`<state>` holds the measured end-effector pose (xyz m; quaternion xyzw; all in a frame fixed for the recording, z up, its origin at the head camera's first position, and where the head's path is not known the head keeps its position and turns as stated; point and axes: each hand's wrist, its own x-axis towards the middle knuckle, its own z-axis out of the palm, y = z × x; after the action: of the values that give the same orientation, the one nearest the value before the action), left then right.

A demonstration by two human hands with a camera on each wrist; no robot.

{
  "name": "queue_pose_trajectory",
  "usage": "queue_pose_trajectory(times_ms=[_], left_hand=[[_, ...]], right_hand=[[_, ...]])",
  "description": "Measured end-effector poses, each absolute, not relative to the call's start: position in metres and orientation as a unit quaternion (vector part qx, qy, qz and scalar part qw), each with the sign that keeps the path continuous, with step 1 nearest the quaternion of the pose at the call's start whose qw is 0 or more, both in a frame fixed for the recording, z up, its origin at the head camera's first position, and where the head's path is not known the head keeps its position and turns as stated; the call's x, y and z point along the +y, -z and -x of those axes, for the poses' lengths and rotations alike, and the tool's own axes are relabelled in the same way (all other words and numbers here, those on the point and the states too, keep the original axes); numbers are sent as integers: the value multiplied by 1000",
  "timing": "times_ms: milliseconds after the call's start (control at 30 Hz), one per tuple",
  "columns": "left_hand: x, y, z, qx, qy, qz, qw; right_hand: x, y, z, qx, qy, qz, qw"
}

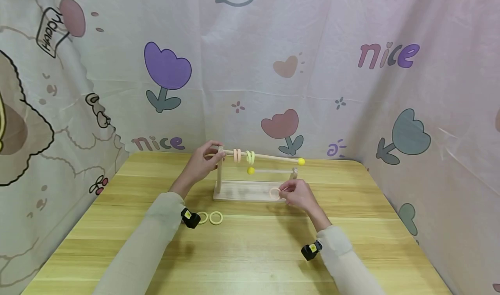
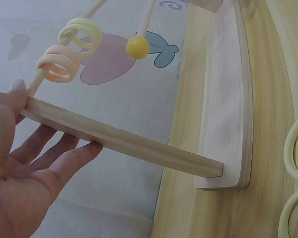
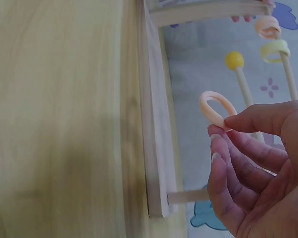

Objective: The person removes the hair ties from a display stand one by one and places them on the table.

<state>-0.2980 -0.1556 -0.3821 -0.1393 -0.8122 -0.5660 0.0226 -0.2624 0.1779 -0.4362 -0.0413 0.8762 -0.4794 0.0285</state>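
A wooden stand (image 1: 238, 191) has two uprights, each bearing a yellow-tipped rod that points toward the opposite side. My left hand (image 1: 201, 162) grips the top of the taller left post (image 2: 124, 139), thumb by the rod's base and fingers against the post. Peach rings (image 2: 59, 63) and pale yellow rings (image 2: 84, 37) hang on the upper rod (image 1: 273, 156). Between thumb and fingertips, my right hand (image 1: 298, 194) pinches another peach ring (image 3: 216, 109) in front of the stand's right end. The lower rod (image 1: 273, 171), with its yellow ball (image 1: 251, 171), carries no ring.
Pale yellow rings (image 1: 216, 218) lie on the wooden table (image 1: 250, 251) at the front left, partly behind the left wrist camera (image 1: 190, 217). A printed cloth (image 1: 242, 69) hangs behind the table and along its sides.
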Motion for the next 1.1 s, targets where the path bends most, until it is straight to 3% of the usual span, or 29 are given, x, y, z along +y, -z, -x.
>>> queue_pose_trajectory(times_ms=[1100], left_hand=[[-155,383,298,-810,568,141,21]], right_hand=[[128,461,262,856,503,95,76]])
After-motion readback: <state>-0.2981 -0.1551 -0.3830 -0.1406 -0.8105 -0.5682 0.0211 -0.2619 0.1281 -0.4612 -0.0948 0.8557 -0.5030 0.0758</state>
